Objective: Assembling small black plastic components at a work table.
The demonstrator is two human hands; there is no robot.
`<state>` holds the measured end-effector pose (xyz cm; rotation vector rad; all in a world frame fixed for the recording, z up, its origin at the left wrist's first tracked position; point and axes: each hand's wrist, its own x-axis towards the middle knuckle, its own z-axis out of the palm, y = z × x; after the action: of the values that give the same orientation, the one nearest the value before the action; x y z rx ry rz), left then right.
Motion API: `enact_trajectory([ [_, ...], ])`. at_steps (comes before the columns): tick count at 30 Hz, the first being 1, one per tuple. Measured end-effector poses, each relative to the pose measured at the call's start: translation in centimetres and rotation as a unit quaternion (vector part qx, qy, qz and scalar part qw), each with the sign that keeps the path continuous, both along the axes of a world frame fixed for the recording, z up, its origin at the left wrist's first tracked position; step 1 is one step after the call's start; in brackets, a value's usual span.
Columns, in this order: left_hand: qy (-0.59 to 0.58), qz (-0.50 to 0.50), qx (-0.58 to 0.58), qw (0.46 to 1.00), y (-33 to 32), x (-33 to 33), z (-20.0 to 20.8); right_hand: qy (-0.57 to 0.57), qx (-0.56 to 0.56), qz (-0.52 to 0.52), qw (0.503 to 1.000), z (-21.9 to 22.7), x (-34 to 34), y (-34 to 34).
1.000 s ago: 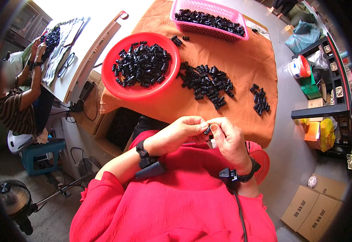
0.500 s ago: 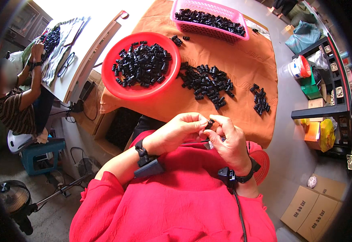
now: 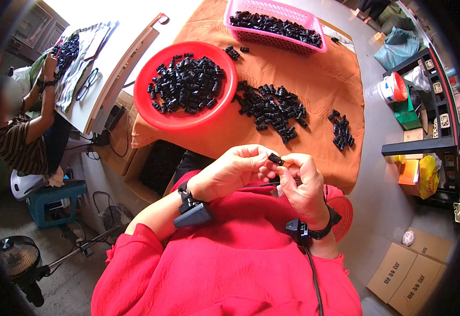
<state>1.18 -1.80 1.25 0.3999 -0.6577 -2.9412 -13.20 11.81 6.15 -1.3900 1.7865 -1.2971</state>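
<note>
Both hands together: L hand & R hand pinch small black part betw. fingertips.

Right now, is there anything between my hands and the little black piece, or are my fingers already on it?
Nothing visible is in the way: the left hand and right hand pinch the small black part directly between their fingers.

This is looking like a small assembly workshop. Black plastic parts are lying heaped in a red bowl and a pink basket on an orange-covered table, while another person is sorting similar parts nearby, and cardboard boxes are sitting on the floor.
</note>
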Motion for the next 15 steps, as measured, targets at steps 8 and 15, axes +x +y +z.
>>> enact_trajectory([
  [8,0.012,0.005,0.007,1.0,0.4,-0.1,-1.0,0.031,-0.006,-0.01,0.999,-0.6,0.3,-0.1],
  [15,0.013,0.023,0.009,1.0,0.7,-0.3,-1.2,0.231,-0.069,0.01,0.97,-1.1,-0.1,-0.5],
])
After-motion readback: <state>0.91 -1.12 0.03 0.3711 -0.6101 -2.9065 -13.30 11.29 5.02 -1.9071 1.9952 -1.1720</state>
